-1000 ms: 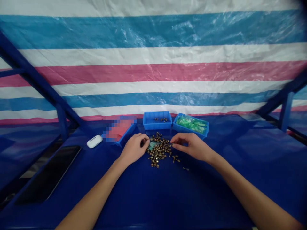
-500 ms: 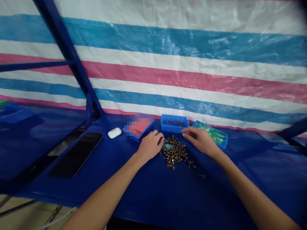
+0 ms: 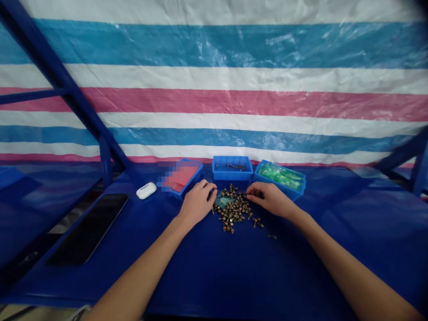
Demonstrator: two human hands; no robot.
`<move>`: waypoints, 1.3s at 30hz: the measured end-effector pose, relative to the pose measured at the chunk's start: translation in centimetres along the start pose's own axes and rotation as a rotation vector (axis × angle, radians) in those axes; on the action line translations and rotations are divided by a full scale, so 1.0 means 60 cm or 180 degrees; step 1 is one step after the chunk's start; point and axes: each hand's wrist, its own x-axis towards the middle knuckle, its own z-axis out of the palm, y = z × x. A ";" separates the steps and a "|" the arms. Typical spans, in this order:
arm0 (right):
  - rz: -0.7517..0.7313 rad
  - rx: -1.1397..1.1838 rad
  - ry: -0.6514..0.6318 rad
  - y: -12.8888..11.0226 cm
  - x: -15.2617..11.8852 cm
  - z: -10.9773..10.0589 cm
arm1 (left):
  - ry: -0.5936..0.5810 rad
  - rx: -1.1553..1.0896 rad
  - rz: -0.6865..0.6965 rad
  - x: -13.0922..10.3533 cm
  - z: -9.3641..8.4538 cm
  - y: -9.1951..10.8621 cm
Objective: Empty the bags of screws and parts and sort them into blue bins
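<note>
A heap of small brass-coloured screws lies on the blue table, with a small clear greenish plastic bag at its left side. My left hand rests beside the heap, its curled fingers and thumb closed at the bag's left edge. At the heap's right edge, my right hand has thumb and fingertips pinched together; whatever is between them is too small to make out. Behind the heap stands a blue bin with several screws inside.
Left of centre is a blue bin with red contents; to the right, another holds green plastic packets. A white earbud case and a black phone lie on the left. A striped tarp hangs behind.
My right hand has come down from beside the middle bin's front to the heap's edge, and its fingers have closed. My left hand stays by the bag. The view has shifted slightly right.
</note>
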 end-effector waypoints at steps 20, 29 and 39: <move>-0.0262 -0.0380 0.1374 -0.085 0.079 -0.035 | -0.0053 0.0359 0.0202 -0.002 -0.003 -0.009; -0.0196 -0.0420 0.0366 -0.002 -0.001 0.021 | -0.0053 -0.0073 0.0285 -0.001 -0.003 -0.014; -0.0363 -0.0542 0.0401 -0.001 -0.002 0.036 | -0.0257 -0.0652 0.0253 0.010 -0.002 -0.017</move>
